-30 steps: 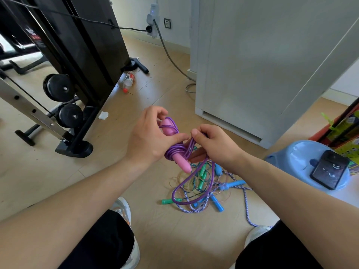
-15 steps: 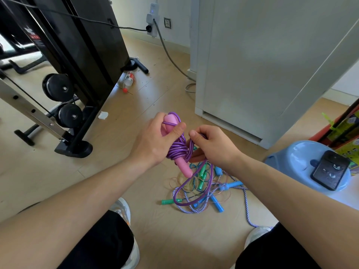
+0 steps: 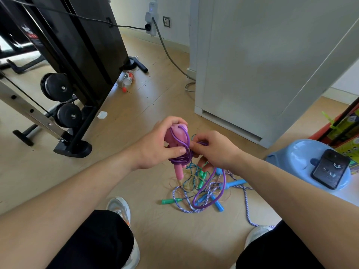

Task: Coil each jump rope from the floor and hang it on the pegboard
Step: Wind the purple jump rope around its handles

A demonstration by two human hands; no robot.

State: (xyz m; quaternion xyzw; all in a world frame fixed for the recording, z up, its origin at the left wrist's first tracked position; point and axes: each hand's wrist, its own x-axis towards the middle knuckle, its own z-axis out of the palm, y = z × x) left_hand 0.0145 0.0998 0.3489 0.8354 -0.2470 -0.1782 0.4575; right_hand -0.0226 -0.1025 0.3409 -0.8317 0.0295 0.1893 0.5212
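So, our left hand (image 3: 155, 148) grips the pink handles (image 3: 177, 135), thumb pinning the purple rope (image 3: 180, 159) coil. Right beside it, our right hand (image 3: 215, 150) pinches the loose strand. Our worry is the tail below the right hand dangling into the pile of other ropes (image 3: 202, 181). One tug could snag them or slacken the wraps.

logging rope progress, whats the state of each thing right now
purple rope, partly wound round the pink handles, one loop hanging loose
left hand, grips the pink handles
right hand, pinches the purple rope
other ropes, tangled on the floor, uncoiled
bottle, lying on its side
phone, lying flat on the blue stool
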